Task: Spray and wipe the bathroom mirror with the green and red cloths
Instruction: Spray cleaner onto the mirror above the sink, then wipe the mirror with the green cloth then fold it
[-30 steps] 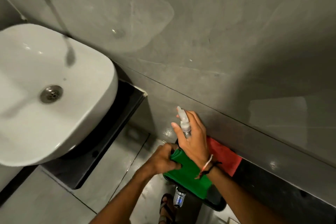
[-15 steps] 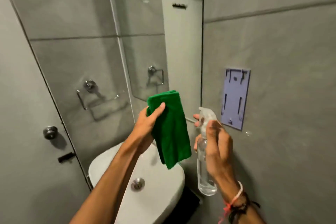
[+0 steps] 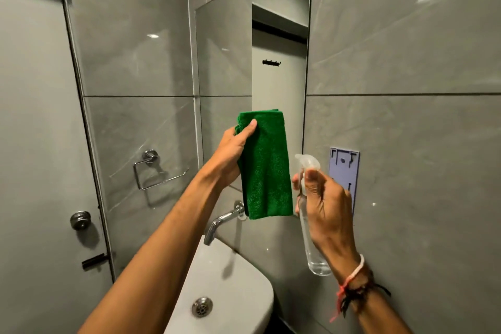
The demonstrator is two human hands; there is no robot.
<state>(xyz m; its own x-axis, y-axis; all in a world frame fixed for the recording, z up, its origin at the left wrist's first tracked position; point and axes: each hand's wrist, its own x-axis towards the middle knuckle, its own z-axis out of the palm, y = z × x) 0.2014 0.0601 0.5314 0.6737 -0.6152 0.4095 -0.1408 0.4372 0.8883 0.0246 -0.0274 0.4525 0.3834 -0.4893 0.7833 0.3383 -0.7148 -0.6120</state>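
Note:
My left hand (image 3: 233, 152) grips a folded green cloth (image 3: 267, 168), which hangs down in front of the lower part of the mirror (image 3: 273, 68). The mirror is a tall narrow pane on the grey tiled wall above the basin. To the right, my right hand (image 3: 325, 203) holds a clear spray bottle (image 3: 311, 241) upright, its translucent nozzle pointing left toward the mirror and cloth. The red cloth is out of view.
A white basin (image 3: 230, 279) with a metal drain sits below, and a chrome tap (image 3: 222, 221) juts from the wall above it. A chrome towel ring (image 3: 151, 171) hangs on the left wall beside a door with a knob (image 3: 80, 219). A lilac wall bracket (image 3: 344, 168) is behind my right hand.
Both hands lifted the green cloth and the spray bottle from the floor up to mirror height. The view swung up from the floor to the mirror. The red cloth stayed below.

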